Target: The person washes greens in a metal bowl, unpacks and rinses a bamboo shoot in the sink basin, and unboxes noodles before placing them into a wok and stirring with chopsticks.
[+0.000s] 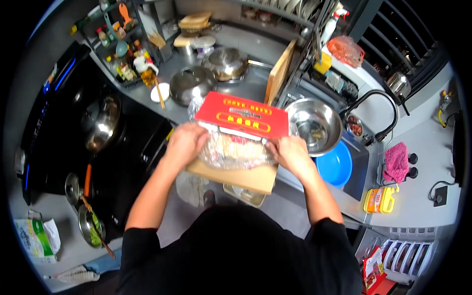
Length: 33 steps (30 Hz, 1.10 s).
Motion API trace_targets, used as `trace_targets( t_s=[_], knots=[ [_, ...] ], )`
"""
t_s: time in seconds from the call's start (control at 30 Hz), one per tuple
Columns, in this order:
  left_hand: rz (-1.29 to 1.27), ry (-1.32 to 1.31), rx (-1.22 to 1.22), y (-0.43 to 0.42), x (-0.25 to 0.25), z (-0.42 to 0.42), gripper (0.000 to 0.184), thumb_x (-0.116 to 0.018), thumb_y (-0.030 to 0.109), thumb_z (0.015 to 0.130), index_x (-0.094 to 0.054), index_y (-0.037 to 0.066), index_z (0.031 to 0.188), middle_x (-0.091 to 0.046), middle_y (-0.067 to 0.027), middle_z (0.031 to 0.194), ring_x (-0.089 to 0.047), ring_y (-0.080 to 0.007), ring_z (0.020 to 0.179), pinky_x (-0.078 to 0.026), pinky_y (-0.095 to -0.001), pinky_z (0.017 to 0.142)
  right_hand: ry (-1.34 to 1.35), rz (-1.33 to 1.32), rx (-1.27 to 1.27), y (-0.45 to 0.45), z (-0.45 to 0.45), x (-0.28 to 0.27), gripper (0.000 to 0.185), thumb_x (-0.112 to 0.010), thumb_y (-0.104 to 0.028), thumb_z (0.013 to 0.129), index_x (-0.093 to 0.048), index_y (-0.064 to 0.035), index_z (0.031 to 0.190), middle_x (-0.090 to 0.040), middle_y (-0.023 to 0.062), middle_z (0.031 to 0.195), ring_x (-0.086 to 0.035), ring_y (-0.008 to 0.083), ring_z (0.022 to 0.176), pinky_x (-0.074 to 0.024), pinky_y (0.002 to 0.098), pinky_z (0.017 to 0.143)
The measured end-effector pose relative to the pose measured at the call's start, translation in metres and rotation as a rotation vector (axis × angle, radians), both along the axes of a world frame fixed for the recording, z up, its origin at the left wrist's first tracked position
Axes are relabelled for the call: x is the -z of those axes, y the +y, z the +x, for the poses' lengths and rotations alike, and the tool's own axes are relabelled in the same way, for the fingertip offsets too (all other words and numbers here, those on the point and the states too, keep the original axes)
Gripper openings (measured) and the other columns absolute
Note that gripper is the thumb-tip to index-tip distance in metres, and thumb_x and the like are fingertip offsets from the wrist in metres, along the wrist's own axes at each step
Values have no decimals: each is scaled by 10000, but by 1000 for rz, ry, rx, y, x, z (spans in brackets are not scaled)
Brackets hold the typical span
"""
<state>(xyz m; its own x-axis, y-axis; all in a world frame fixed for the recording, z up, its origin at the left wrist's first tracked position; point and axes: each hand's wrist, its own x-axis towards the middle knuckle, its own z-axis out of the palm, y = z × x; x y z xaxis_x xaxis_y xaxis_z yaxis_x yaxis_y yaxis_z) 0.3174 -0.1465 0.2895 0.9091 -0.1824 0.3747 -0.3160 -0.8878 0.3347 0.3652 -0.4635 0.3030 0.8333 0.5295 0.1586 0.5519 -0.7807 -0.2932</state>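
Observation:
In front of my body is a red cardboard box (242,112) with yellow lettering, its plain brown board (233,176) showing on the near side. Between the red and brown parts sits a clear plastic bag (238,151) with pale, lumpy contents I cannot identify. My left hand (186,143) is closed on the bag's left edge, close to the box's corner. At the opposite side, my right hand (292,153) pinches the bag near the box's right end. Some fingertips are hidden in the plastic.
Beyond the box are a lidded dark pot (192,84) and a steel pan (225,63). A steel basin (314,125) and blue basin (335,164) are at the sink, right. Left is a black stove (130,167) with a wok (103,125). A cutting board (280,73) stands upright.

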Motion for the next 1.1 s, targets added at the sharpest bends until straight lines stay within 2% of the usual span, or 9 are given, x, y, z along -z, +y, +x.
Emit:
trace_targets(
  t_s=[0.1, 0.23, 0.4, 0.57, 0.67, 0.7, 0.83, 0.97, 1.1],
  knots=[
    [-89, 11, -48, 13, 8, -3, 174, -735, 157, 834, -721, 14, 932, -702, -164, 933, -662, -362, 928, -520, -421, 856, -85, 48, 129, 3, 1, -11, 197, -650, -244, 916, -715, -111, 1047, -681, 176, 749, -683, 382, 731, -547, 479, 681],
    [-199, -153, -37, 31, 10, 11, 239, -751, 161, 827, -717, 29, 1024, -690, -175, 1042, -647, -367, 986, -511, -424, 889, -148, 199, 327, 18, 41, -18, 380, -648, -248, 933, -602, -163, 1300, -686, 172, 760, -687, 368, 740, -533, 469, 675],
    [-105, -208, 137, 39, 12, 59, 356, -776, 209, 806, -696, 34, 1105, -691, -154, 1075, -623, -352, 1015, -491, -416, 910, -160, 219, 443, 19, 113, 26, 413, -639, -268, 926, -567, -113, 1302, -707, 227, 883, -681, 423, 854, -527, 512, 762],
    [80, -47, 255, 30, 23, 96, 537, -796, 318, 768, -662, 66, 1223, -663, -114, 1163, -571, -308, 1082, -405, -429, 931, -58, 319, 465, 28, 80, 4, 421, -657, -248, 911, -568, -79, 1286, -717, 209, 906, -685, 406, 867, -524, 484, 772],
    [227, -88, 220, 19, 29, 117, 520, -802, 322, 756, -676, 88, 1203, -656, -99, 1076, -568, -302, 1052, -406, -434, 899, -59, 349, 322, 37, 55, 0, 329, -676, -210, 891, -620, -77, 1187, -698, 167, 934, -675, 380, 828, -532, 457, 746],
    [238, -104, 229, 18, 29, 126, 403, -771, 289, 793, -689, 92, 1135, -642, -88, 964, -581, -295, 995, -412, -426, 861, -81, 267, 274, 35, 56, 9, 290, -680, -182, 882, -634, -70, 1146, -685, 152, 963, -669, 368, 852, -527, 459, 756],
    [127, -193, 220, 19, 22, 148, 141, -649, 199, 905, -651, 74, 971, -643, -119, 853, -622, -325, 870, -436, -424, 792, -167, 236, 216, 38, 60, 17, 302, -699, -171, 889, -654, -49, 1161, -685, 190, 982, -670, 339, 863, -541, 409, 760],
    [-2, -187, 138, 26, 1, 140, 148, -580, 203, 970, -603, 57, 956, -670, -180, 846, -628, -396, 791, -466, -463, 721, -72, 261, 18, 47, 44, 6, 248, -699, -172, 885, -697, -47, 1099, -708, 169, 1038, -664, 345, 952, -523, 421, 867],
    [-23, -148, 39, 28, -10, 136, 157, -578, 206, 974, -603, 53, 950, -683, -188, 872, -638, -406, 801, -491, -463, 727, -159, 157, -161, 65, 17, 18, 371, -764, -213, 796, -692, -60, 1127, -564, 102, 1281, -567, 300, 1070, -483, 409, 941]
  ],
)
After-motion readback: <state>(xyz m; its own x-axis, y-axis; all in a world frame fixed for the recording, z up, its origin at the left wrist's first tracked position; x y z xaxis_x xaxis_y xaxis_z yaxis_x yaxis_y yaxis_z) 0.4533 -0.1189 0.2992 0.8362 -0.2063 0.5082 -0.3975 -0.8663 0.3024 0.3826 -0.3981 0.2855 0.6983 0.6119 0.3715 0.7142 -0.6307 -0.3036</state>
